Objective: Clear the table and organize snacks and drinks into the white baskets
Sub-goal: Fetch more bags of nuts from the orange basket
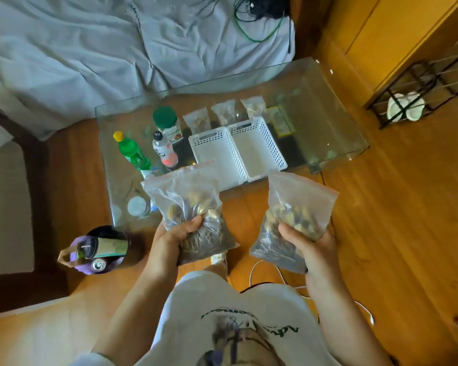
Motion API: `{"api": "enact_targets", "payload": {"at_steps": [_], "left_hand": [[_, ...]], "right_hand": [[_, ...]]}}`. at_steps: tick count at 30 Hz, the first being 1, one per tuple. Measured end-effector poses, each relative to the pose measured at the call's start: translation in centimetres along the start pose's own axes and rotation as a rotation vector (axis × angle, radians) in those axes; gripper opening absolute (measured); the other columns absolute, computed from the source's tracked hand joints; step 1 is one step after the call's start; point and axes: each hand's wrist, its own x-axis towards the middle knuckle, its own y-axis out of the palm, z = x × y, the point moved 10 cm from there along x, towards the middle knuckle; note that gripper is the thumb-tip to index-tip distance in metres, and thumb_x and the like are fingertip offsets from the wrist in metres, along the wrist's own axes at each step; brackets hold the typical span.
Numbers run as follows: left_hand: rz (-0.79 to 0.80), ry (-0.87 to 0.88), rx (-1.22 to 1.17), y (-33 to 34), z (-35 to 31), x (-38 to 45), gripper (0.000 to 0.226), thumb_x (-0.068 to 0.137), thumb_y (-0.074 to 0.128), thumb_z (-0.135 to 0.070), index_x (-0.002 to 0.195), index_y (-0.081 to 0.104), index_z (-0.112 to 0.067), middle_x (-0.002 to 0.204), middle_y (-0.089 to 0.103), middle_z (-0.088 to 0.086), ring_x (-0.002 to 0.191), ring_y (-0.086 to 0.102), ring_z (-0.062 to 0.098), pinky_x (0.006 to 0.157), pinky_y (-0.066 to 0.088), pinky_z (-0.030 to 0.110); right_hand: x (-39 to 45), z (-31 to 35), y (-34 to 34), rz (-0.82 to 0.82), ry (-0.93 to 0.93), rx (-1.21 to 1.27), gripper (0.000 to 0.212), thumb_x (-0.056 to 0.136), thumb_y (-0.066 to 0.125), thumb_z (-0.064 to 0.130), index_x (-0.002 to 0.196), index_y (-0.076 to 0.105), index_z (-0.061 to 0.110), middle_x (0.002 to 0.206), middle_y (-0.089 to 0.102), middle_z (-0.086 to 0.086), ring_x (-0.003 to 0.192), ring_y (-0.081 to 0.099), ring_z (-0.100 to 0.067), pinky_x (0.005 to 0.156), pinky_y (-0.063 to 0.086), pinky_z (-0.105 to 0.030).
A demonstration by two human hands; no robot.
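Observation:
My left hand grips a clear zip bag of nuts from below, and my right hand grips a second zip bag of nuts. Both bags hang in front of the glass table, near its front edge. Two white baskets stand side by side on the table, with nothing in them. Behind them lie three small snack bags and a yellow-green packet. Left of the baskets stand a green bottle, a pink-and-white bottle and a green-lidded jar.
A bed with a white sheet lies behind the table. A dark bin holding a can and a bottle stands on the wooden floor at the left. A wire rack stands at the right. White cables run across the floor near my feet.

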Motion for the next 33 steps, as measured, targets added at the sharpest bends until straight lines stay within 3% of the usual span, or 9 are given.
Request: {"api": "enact_targets", "payload": {"at_steps": [3,9,12,16,21,24,26,29,33], "left_hand": [[0.018,0.012,0.000,2.0,-3.5,4.9,0.027,0.061,0.072,-0.020,0.088,0.073,-0.017,0.080,0.076,0.002,0.073,0.073,0.017,0.055,0.055,0.025],[0.044,0.052,0.015,6.8,-8.4,13.6,0.033,0.060,0.077,-0.029,0.093,0.073,-0.029,0.094,0.076,0.003,0.088,0.072,0.020,0.066,0.057,0.025],[0.050,0.021,-0.049,9.2,-8.8,17.4,0.051,0.057,0.077,-0.042,0.105,0.070,-0.026,0.101,0.075,0.000,0.095,0.071,0.019,0.067,0.057,0.026],[0.021,-0.008,-0.087,12.4,-8.5,22.6,0.051,0.065,0.069,-0.052,0.110,0.068,-0.027,0.107,0.073,-0.001,0.099,0.069,0.015,0.069,0.056,0.025],[-0.252,-0.005,-0.079,13.9,-7.0,28.9,0.043,0.068,0.061,-0.035,0.109,0.063,-0.022,0.099,0.069,0.000,0.096,0.064,0.021,0.072,0.052,0.030],[-0.409,-0.025,-0.055,14.4,-5.4,32.2,0.036,0.064,0.060,-0.025,0.100,0.062,-0.023,0.095,0.064,-0.002,0.099,0.054,0.021,0.087,0.043,0.038],[-0.457,-0.061,-0.083,14.7,-3.4,34.8,0.026,0.070,0.064,-0.017,0.096,0.064,-0.022,0.092,0.068,-0.004,0.097,0.060,0.018,0.093,0.042,0.041],[-0.511,-0.141,-0.144,14.3,1.4,38.9,0.022,0.084,0.058,-0.005,0.077,0.069,-0.023,0.070,0.074,-0.013,0.069,0.068,-0.001,0.076,0.049,0.034],[-0.541,-0.241,-0.138,13.6,8.0,43.5,0.015,0.085,0.061,-0.009,0.086,0.064,-0.024,0.065,0.072,-0.015,0.063,0.067,-0.004,0.057,0.055,0.019]], "right_hand": [[4.6,2.8,1.1,-0.029,-0.006,0.017,0.045,0.054,0.078,0.013,0.098,0.069,0.020,0.092,0.075,0.000,0.090,0.071,-0.020,0.074,0.059,-0.031],[13.3,5.4,1.2,-0.113,-0.011,-0.008,0.065,0.058,0.079,0.020,0.120,0.059,0.013,0.115,0.067,-0.012,0.106,0.064,-0.031,0.094,0.048,-0.055],[17.6,5.0,0.3,-0.141,0.003,-0.035,0.061,0.059,0.078,0.030,0.116,0.060,0.029,0.117,0.066,-0.004,0.109,0.064,-0.025,0.093,0.050,-0.050],[24.3,4.0,-0.4,-0.156,0.075,-0.061,0.055,0.055,0.078,0.049,0.107,0.060,0.044,0.113,0.068,0.011,0.102,0.066,-0.008,0.088,0.056,-0.037],[33.7,3.2,-0.7,-0.093,0.173,-0.126,0.074,0.066,0.076,0.038,0.133,0.046,0.028,0.131,0.057,-0.002,0.119,0.056,-0.025,0.101,0.044,-0.052],[38.9,1.6,-0.6,-0.092,0.224,-0.147,0.068,0.073,0.077,0.025,0.134,0.045,0.024,0.132,0.056,-0.003,0.120,0.054,-0.025,0.102,0.043,-0.050],[42.2,-0.4,0.2,-0.058,0.253,-0.157,0.059,0.076,0.075,0.015,0.129,0.049,0.023,0.124,0.060,-0.004,0.115,0.058,-0.023,0.094,0.050,-0.041],[46.4,-4.4,1.9,-0.008,0.304,-0.215,0.044,0.076,0.073,0.011,0.114,0.055,0.025,0.111,0.064,-0.002,0.105,0.062,-0.022,0.084,0.053,-0.034],[49.9,-11.0,2.9,0.004,0.396,-0.302,0.051,0.073,0.076,0.020,0.119,0.052,0.020,0.112,0.064,-0.008,0.100,0.064,-0.026,0.088,0.053,-0.048]]}}
